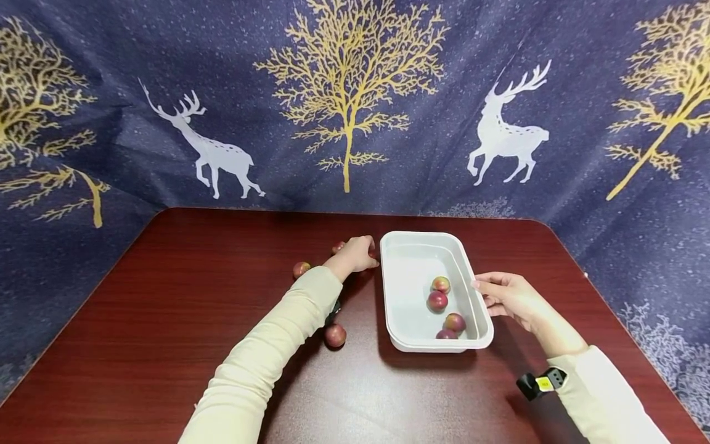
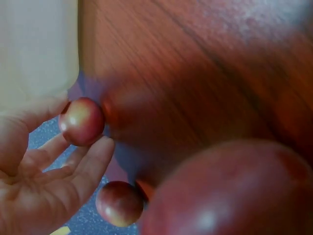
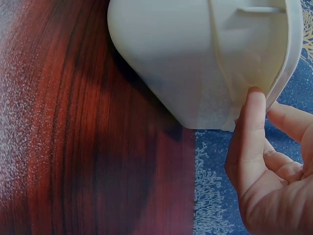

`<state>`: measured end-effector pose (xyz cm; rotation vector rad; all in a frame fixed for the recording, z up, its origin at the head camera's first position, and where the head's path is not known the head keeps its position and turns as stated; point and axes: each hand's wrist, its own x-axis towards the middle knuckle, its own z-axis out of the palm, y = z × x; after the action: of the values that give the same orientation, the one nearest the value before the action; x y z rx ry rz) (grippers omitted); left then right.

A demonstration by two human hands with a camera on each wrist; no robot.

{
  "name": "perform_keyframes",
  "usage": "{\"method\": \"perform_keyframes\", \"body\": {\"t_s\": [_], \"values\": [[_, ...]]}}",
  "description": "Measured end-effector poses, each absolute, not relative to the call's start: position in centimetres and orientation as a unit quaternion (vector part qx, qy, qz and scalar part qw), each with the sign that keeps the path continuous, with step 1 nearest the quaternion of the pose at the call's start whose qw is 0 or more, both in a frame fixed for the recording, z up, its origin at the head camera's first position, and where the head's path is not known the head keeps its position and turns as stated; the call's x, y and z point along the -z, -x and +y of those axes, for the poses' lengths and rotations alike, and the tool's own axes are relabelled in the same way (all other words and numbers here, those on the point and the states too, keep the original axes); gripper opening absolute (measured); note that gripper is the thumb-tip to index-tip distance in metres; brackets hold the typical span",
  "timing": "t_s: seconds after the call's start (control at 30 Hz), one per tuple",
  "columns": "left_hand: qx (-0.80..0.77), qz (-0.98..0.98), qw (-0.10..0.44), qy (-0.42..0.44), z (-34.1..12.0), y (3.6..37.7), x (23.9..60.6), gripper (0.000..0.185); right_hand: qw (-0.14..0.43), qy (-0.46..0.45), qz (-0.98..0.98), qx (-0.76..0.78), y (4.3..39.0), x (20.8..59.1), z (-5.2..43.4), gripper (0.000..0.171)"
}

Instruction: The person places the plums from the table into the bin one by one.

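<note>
Left hand [image 1: 359,253] outstretched over plum [image 1: 338,247]

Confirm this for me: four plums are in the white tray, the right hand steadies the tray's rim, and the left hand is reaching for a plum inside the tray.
Not quite. The left hand reaches for a plum lying on the table, outside the white tray, as the head view shows. The rest holds: four plums lie in the tray, and the right hand touches its rim.

No readable text, label, brand, number or sign appears in any view.
</note>
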<state>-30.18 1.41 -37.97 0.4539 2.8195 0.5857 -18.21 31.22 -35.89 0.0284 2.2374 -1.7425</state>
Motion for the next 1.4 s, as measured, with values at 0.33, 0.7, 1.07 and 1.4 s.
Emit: {"method": "perform_keyframes", "body": {"t_s": [0.33,0.7,1.07,1.4], "values": [[-0.251,0.943,0.133,-0.171,0.2,30.2,37.6,0.038,0.151,-0.007,0.783,0.603,18.1,35.8,31.2,0.030],[-0.440,0.861,0.215,-0.134,-1.2,29.9,37.1,0.038,0.156,-0.007,0.786,0.598,18.4,35.9,31.3,0.032],[-0.572,0.770,0.265,-0.101,-3.0,30.3,35.8,0.033,0.154,-0.005,0.789,0.594,18.3,35.7,31.1,0.038],[-0.606,0.734,0.284,-0.115,-2.6,30.0,33.8,0.036,0.154,-0.012,0.791,0.592,18.5,35.8,31.1,0.036]]}}
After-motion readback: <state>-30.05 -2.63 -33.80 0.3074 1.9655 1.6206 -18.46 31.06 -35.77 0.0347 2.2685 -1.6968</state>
